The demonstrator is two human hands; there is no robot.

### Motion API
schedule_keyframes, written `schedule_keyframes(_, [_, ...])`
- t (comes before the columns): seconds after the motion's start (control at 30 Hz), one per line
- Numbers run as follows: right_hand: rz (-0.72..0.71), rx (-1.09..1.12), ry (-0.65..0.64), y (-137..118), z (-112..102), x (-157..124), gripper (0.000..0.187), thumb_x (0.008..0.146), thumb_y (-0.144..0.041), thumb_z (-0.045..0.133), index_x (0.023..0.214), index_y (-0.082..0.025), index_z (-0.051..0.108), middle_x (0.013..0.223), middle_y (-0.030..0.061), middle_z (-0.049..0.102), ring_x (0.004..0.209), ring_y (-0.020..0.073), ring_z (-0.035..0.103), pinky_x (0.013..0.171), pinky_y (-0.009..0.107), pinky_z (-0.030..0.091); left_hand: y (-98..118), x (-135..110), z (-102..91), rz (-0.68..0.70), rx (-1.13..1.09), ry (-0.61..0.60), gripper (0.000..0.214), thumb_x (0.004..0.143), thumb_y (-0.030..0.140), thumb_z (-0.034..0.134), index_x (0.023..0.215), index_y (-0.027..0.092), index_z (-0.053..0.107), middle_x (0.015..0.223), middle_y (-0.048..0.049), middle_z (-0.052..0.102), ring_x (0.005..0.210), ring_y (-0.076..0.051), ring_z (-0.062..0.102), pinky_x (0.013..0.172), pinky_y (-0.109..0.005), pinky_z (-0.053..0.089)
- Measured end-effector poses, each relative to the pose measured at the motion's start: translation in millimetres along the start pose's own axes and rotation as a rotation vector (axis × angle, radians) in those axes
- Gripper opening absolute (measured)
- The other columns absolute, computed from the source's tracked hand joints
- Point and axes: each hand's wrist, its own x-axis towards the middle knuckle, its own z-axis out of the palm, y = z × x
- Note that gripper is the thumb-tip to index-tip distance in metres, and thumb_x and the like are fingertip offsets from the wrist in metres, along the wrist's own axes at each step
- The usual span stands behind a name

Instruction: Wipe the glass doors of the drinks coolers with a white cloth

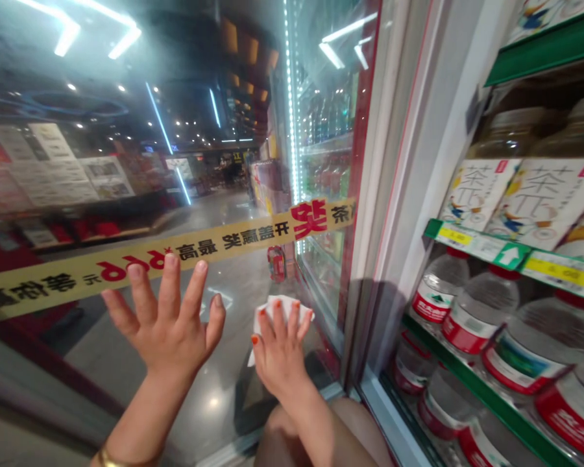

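Note:
My left hand lies against the glass door with its fingers spread, holding nothing. Its fingertips reach the lower edge of a yellow strip with mirrored red and black lettering. To the right and a little lower, my right hand presses a white tissue flat on the glass. Its fingers are stretched over the tissue, which shows between and around them. A gold bracelet circles my left wrist.
At the right, open fridge shelves hold tea bottles above water bottles. A green shelf edge runs beneath the upper water bottles. The pale door frame stands beside the glass. Through it show stacked boxes and shop floor.

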Motion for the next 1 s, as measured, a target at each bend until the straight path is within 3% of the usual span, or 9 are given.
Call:
schedule_keyframes(0.1, [-0.087,-0.004,-0.016,12.7,-1.0,53.8,0.067,0.109,-0.037,0.051,0.173,-0.046,0.035,0.181,-0.0008,0.041,0.176,0.0346,-0.002,0.137,0.077,0.003,-12.6,-0.3,7.6,0.053,0.000,-0.003,0.085,0.098,0.034,0.070,0.175,0.033,0.033,0.185,-0.0031,0.022,0.176,-0.036,0.007,0.141,-0.073,0.003])
schedule_keyframes(0.2, [0.140,-0.034,0.085,53.7,-2.4,86.3,0.069,0.113,-0.036,0.042,0.179,-0.033,0.022,0.185,0.0107,0.029,0.175,0.0393,0.001,0.135,0.079,0.013,-15.8,1.6,14.6,0.048,-0.020,-0.013,0.086,0.098,0.032,0.070,0.176,0.035,0.033,0.185,-0.0019,0.022,0.176,-0.032,0.005,0.142,-0.069,0.002])
schedule_keyframes(0.33, [0.281,-0.046,0.163,48.6,8.9,15.9,0.076,0.110,-0.023,0.038,0.179,-0.009,0.008,0.178,0.0329,0.031,0.174,0.0462,0.002,0.124,0.086,0.031,-15.5,3.4,22.9,0.031,-0.031,0.032,0.087,0.096,0.030,0.073,0.175,0.032,0.037,0.184,-0.0027,0.026,0.176,-0.028,0.007,0.145,-0.059,0.001])
schedule_keyframes(0.43, [0.104,-0.018,0.031,7.9,25.3,-34.2,0.067,0.105,-0.027,0.052,0.171,-0.017,0.043,0.169,0.0241,0.052,0.172,0.0474,0.016,0.126,0.085,0.029,-18.8,1.0,27.9,0.097,-0.039,0.043,0.086,0.095,0.025,0.071,0.174,0.032,0.038,0.182,-0.0042,0.030,0.175,-0.029,0.015,0.145,-0.059,0.005])
schedule_keyframes(0.53, [0.011,0.006,-0.067,0.1,30.0,-4.4,0.055,0.106,-0.042,0.059,0.161,-0.044,0.057,0.171,0.0014,0.054,0.172,0.0379,0.021,0.137,0.073,0.019,-20.5,-4.8,31.7,0.252,-0.058,0.010,0.085,0.093,0.022,0.072,0.172,0.033,0.041,0.180,-0.0025,0.034,0.174,-0.027,0.019,0.145,-0.052,0.005])
schedule_keyframes(0.67, [0.174,-0.054,0.008,51.0,21.6,58.3,0.064,0.111,-0.036,0.046,0.174,-0.034,0.037,0.184,0.0100,0.032,0.175,0.0404,0.005,0.133,0.081,0.016,-14.7,-14.9,35.7,0.410,-0.103,-0.095,0.082,0.097,0.028,0.071,0.173,0.031,0.040,0.173,-0.0023,0.047,0.173,-0.020,0.020,0.145,-0.043,0.002])
schedule_keyframes(0.83, [0.358,-0.123,0.105,39.2,21.3,-6.8,0.066,0.108,-0.021,0.036,0.174,-0.016,0.034,0.183,0.0250,0.023,0.175,0.0413,-0.007,0.127,0.082,0.032,-12.1,-19.9,40.4,0.428,-0.045,-0.135,0.075,0.104,0.043,0.064,0.174,0.035,0.036,0.172,0.0007,0.047,0.173,-0.019,0.017,0.145,-0.048,0.001])
schedule_keyframes(0.9, [0.282,-0.110,0.071,13.2,24.5,-27.0,0.059,0.106,-0.023,0.042,0.164,-0.025,0.053,0.181,0.0167,0.034,0.175,0.0384,-0.006,0.131,0.077,0.032,-14.1,-19.0,42.1,0.418,-0.047,-0.128,0.079,0.103,0.045,0.067,0.174,0.036,0.034,0.177,0.0015,0.039,0.174,-0.020,0.012,0.145,-0.047,0.001])
schedule_keyframes(1.0, [0.161,-0.067,0.014,4.6,24.7,-0.6,0.051,0.107,-0.035,0.052,0.158,-0.041,0.060,0.179,0.0020,0.043,0.176,0.0362,0.000,0.136,0.074,0.023,-16.5,-16.6,43.9,0.393,-0.076,-0.138,0.082,0.102,0.046,0.070,0.175,0.038,0.032,0.181,0.0028,0.031,0.175,-0.019,0.007,0.145,-0.044,-0.001])
